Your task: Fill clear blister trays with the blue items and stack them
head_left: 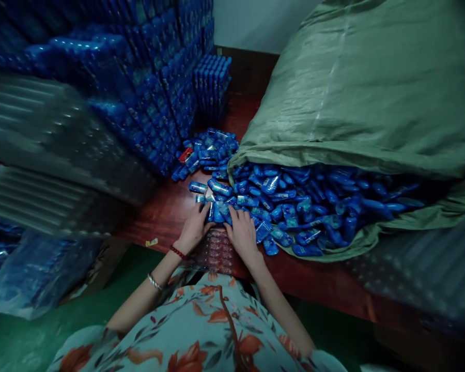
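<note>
Stacks of blue, bottle-shaped plastic packs (151,88) rise at left behind ridged, clear plastic trays (42,116); a bulging, pale-green woven sack (356,88) crowds the right of the glossy, reddish-brown tabletop (155,219). Small, rounded, blue plastic containers (290,214) spill from its mouth toward a clear, bumpy plastic sheet (215,250) at the near edge. Left hand (195,226) and right hand (242,231) flank several containers just beyond that sheet, fingers half-curled and touching them; whether either grips one, I cannot tell.

Dim bluish-green light, dark corners, blurred edges
</note>
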{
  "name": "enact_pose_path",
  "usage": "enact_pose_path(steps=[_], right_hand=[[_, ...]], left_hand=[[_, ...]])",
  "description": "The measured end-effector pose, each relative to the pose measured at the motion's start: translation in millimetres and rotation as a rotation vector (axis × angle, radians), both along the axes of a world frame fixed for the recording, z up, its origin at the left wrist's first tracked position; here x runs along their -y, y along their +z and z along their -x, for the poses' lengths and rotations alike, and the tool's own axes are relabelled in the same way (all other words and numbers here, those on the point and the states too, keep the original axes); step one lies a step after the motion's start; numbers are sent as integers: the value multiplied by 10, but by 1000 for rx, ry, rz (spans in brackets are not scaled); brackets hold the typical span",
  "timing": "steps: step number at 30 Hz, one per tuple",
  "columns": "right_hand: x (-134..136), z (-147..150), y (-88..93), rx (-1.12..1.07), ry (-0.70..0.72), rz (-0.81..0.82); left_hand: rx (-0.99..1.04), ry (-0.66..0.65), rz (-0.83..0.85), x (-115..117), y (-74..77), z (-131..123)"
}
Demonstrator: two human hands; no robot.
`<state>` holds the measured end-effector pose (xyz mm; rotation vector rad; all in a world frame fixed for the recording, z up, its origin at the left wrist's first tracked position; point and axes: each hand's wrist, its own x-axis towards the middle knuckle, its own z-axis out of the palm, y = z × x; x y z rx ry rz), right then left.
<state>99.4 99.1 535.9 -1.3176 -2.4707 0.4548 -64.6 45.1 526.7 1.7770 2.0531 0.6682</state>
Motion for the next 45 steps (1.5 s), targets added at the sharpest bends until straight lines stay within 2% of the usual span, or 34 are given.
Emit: enact_pose_path(steps=[3,6,11,15,19,21,24,27,30,35,37,39,41,45], right_hand=[[-43,10,-41,-32,26,-20],[-30,-104,-56,-207,-2,34],[112,-340,39,-426,-69,149],[329,-452,77,-446,-66,230],[456,-433,6,-476,-88,276],[443,-375,-29,-481,-23,268],[366,-278,-45,-460,146,248],[296,-229,-23,-387,233,221],[271,-228,9,-326,236,193],[262,-211,38,-176,274,167],[251,-196,52,-102,282,154],[235,-186,74,-53,279,134],[218,-182,101,-20,280,111],[189,-174,141,48,300,64]], left_hand=[[90,-31,-34,21,-43,80],[167,-23,-78,73,-72,130],[167,10,-155,123,-101,138],[166,81,-244,294,10,159],[223,133,-240,594,191,154],[258,123,-244,705,217,117],[279,89,-231,762,129,36],[253,121,-209,738,-26,-30],[263,145,-169,681,-103,-42],[248,-139,75,469,-16,65],[255,-224,110,374,35,129],[290,-252,82,304,84,190],[358,-201,10,265,133,242],[537,89,-158,246,198,279]])
